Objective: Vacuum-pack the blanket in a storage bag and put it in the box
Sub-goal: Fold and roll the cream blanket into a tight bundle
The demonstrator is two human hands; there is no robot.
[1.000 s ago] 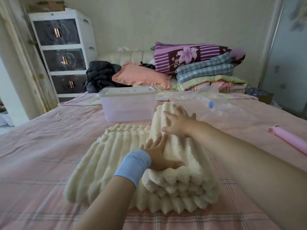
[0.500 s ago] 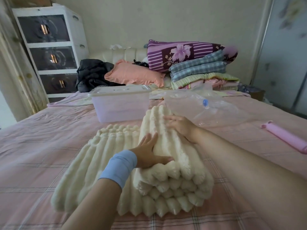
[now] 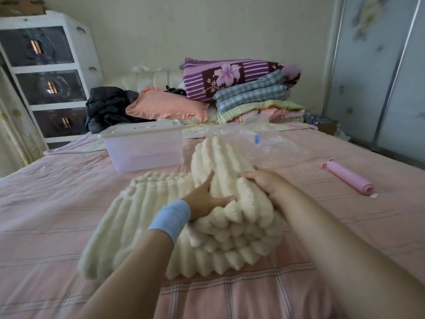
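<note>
"Starting at the far left, what is there?"

"White plastic drawer unit [image 3: 46, 72] with three dark drawers, against the wall. To its right, a dark jacket [image 3: 108, 107] lies heaped at the head of a bed covered by a pink checked sheet [image 3: 46, 203]. Next comes a peach pillow [image 3: 165, 107]. In front of it sits a translucent storage box [image 3: 142, 148] with a lid resting on it."

"Where is the blanket?"

"Cream ribbed plush blanket [image 3: 142, 217], on the sheet in the middle foreground, nearer than the box. Its left part lies flat. Its right part is folded over into a thick stack of layers."

"And the hands?"

"Both arms reach forward from the bottom edge. The left hand [image 3: 204, 199], with a light blue wristband [image 3: 171, 218], presses against the left flank of the stack. Its fingers are straight and point away, and its thumb is spread to the right over the near end. The right hand [image 3: 264, 183] lies on top of the stack from the right, fingers curled into the plush and grasping the upper fold."

"What lies further right?"

"Beyond the blanket's far end, a clear plastic vacuum bag [image 3: 282, 148] with a blue valve [image 3: 257, 139] lies crumpled on the sheet. Behind it is a stack of folded bedding [image 3: 250, 93], purple and flowered on top. Well right of the blanket lies a pink hand pump [image 3: 347, 177]. Pale wardrobe doors [image 3: 379, 77] fill the right edge."
</note>
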